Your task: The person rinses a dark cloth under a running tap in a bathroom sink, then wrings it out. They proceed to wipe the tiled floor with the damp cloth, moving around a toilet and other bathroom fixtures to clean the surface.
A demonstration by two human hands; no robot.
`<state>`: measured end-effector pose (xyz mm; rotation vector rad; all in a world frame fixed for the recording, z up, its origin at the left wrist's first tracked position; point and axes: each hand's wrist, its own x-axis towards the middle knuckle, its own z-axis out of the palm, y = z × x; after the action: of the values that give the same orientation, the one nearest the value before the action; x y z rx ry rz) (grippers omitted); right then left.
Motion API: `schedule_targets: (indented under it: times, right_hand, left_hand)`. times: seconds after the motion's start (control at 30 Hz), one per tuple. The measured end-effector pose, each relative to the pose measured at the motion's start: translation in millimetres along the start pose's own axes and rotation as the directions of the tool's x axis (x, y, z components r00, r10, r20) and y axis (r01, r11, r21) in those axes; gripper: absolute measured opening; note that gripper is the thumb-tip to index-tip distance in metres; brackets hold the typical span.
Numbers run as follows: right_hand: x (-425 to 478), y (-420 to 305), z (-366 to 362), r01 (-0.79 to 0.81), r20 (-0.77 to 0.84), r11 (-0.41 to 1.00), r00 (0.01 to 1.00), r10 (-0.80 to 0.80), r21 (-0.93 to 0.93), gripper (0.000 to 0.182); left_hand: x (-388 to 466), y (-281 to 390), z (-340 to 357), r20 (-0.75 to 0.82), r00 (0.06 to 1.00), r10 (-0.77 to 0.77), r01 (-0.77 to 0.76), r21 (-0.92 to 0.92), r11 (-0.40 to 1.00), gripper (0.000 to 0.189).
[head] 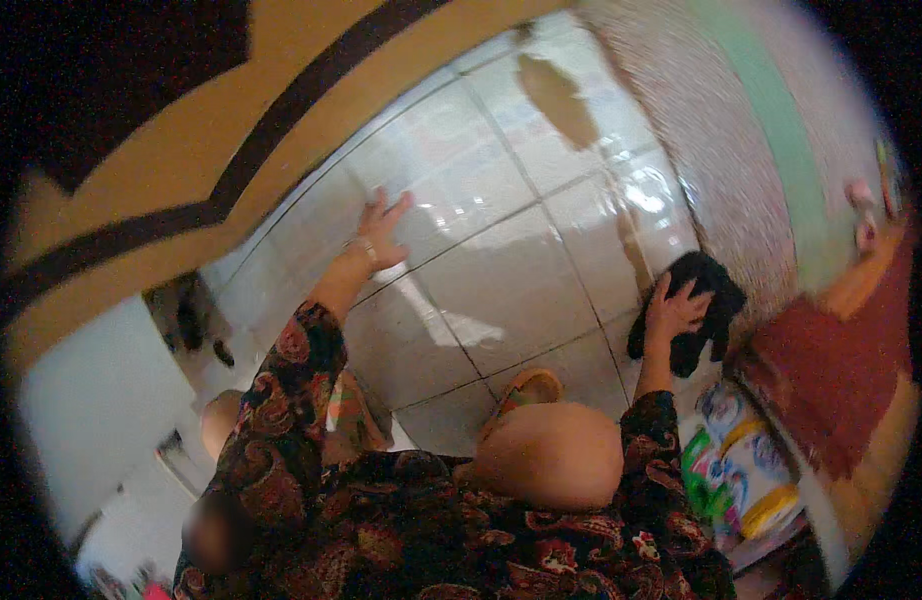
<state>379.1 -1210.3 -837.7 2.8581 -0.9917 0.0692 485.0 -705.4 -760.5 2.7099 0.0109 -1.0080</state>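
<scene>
On the glossy tiled floor [498, 277], my right hand [675, 307] presses a bunched black cloth [708, 300] with its fingers spread across the top. The cloth lies near the floor's right edge, beside a pale textured surface. My left hand [382, 229] is stretched forward over the tiles and holds nothing, its fingers apart. Whether its palm touches the floor I cannot tell. The tiles shine with bright reflections and look wet in places.
A patterned plastic bag [746, 465] lies to my right. Beyond it another person's arm [866, 274] and reddish-brown garment [828, 375] show. The pale textured surface [701, 112] has a green stripe. A brown wall with a dark band [281, 127] borders the far left; my slippered foot [536, 386] is close.
</scene>
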Motion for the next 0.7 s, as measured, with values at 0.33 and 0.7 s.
schedule_targets:
  times: [0.33,0.7]
  right_hand:
    - [48.7,-367.7,-42.0,0.689,-0.121,0.708,0.724,-0.679,0.154,0.063]
    - [-250.4,-440.2,-88.0,0.724,-0.135,-0.560,-0.559,-0.818,0.403,0.050]
  left_hand:
    - [-103.7,-93.4,90.6,-0.164,0.907,-0.389,0.302,-0.391,0.870,0.060]
    - [-235.1,-164.7,76.3,0.110,0.749,-0.654,0.652,-0.303,0.696,0.050]
